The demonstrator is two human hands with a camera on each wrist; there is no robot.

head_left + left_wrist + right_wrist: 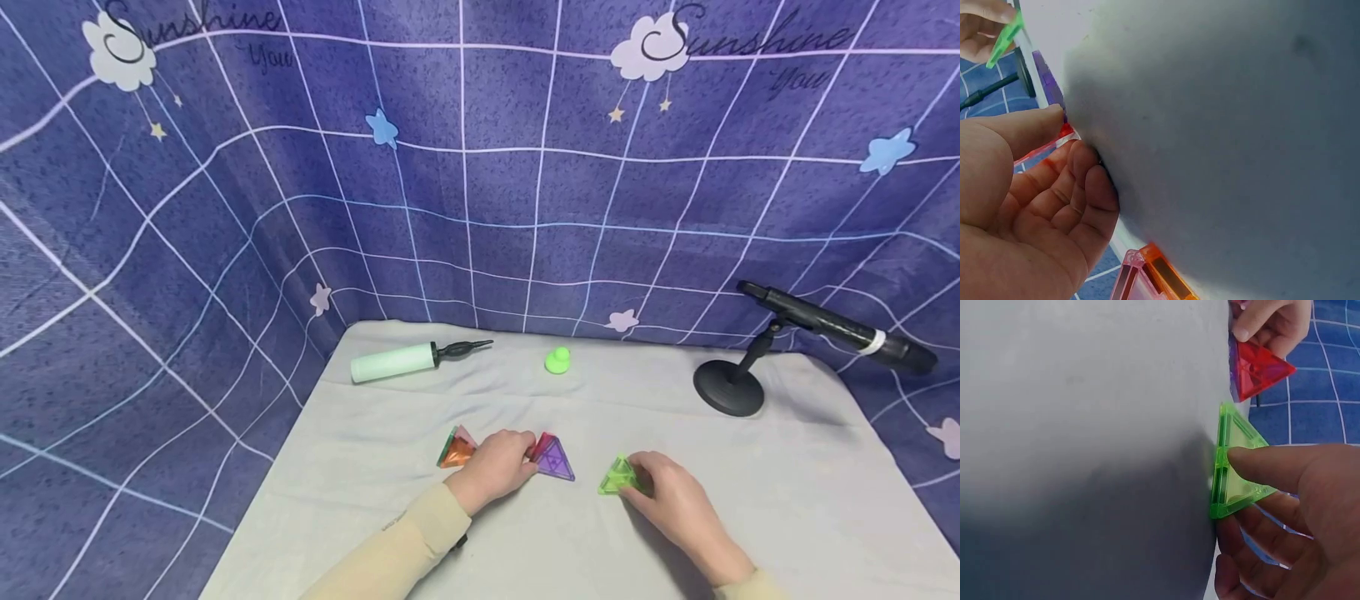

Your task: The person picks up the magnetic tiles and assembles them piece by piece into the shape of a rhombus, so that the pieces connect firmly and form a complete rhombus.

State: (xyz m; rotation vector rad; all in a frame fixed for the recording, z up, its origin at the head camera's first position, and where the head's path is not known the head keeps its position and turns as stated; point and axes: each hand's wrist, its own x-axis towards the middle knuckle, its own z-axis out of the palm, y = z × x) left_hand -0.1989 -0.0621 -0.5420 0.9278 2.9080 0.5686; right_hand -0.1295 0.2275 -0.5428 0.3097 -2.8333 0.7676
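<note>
My right hand [678, 504] pinches a clear green triangular magnetic tile [1235, 469] between thumb and fingers. In the head view this green tile stands low over the cloth, right of the middle. My left hand [495, 465] pinches a red triangular magnetic tile [1260, 370], which stands tilted up. Against the red one leans a purple triangular magnetic tile [555, 460], close to the left fingertips. Just left of that hand, an orange triangular tile [456, 452] stands joined with a pink tile [1127, 275] and a green-edged one, partly hidden by the hand.
A pale green hand pump [395, 363] with a black nozzle lies at the back left of the white-covered table [517, 550]. A small green rubber duck [557, 361] sits at the back middle. At the back right, a black microphone [840, 325] rests on a round-based stand [729, 388].
</note>
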